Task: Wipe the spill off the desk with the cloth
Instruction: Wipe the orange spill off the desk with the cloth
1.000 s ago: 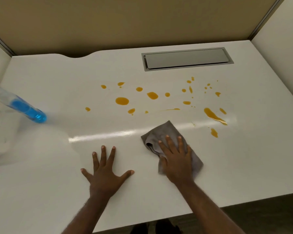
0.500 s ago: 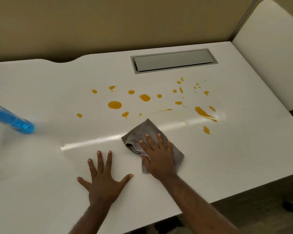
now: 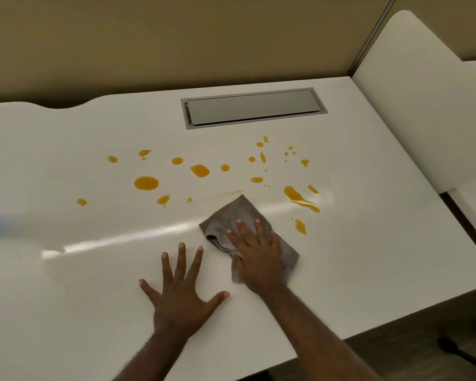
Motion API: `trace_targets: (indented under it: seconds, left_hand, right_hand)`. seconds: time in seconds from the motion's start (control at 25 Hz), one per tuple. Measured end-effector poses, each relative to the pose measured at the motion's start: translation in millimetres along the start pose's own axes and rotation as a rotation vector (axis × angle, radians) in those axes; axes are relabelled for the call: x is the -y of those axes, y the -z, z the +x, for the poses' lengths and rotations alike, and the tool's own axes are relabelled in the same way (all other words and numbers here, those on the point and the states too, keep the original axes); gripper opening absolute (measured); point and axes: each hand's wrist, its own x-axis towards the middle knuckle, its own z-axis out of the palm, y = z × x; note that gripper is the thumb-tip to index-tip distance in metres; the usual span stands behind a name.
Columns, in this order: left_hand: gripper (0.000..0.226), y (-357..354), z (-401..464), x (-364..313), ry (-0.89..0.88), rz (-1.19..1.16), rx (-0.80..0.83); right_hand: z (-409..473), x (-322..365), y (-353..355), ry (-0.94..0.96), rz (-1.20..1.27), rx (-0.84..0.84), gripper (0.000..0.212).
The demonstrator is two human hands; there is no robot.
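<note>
Cloth (image 3: 239,213), grey and seemingly folded, lies under flat right hand (image 3: 259,257) near spill (image 3: 300,198).

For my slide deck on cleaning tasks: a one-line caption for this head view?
Right hand presses a grey cloth beside orange spill drops on a white desk; left hand lies flat.

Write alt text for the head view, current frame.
A right hand presses a grey cloth flat on a white desk, just short of scattered orange spill drops. The left hand lies spread on the desk beside it; a grey hatch sits at the back.
</note>
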Motion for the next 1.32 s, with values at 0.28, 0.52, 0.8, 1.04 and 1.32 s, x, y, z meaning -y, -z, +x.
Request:
trace_targets:
  seconds: [0.28, 0.52, 0.8, 1.04, 1.32]
  left_hand:
    - [0.102, -14.2, 12.3, -41.8, 0.072, -0.003, 0.059]
    - [0.102, -13.5, 13.5, -46.3, 0.112, -0.013, 0.043]
    - [0.102, -12.7, 14.3, -48.8, 0.129, -0.002, 0.046]
    - [0.103, -10.1, 13.0, -52.0, 0.143, -0.001, 0.061]
    - [0.104, -8.7, 15.6, -52.4, 0.160, -0.002, 0.052]
  right_hand:
    - [24.2, -122.7, 23.7, -0.343, 0.004, -0.024, 0.062]
    - [16.5, -94.1, 10.1, 0.006, -0.012, -0.046, 0.065]
    - [46.1, -173.8, 25.4, -0.364, 0.027, -0.105, 0.059]
    - [59.6, -122.8, 13.0, -0.109, 0.000, -0.072, 0.059]
    - [82.1, -202.2, 27.7, -0.398, 0.030, -0.162, 0.056]
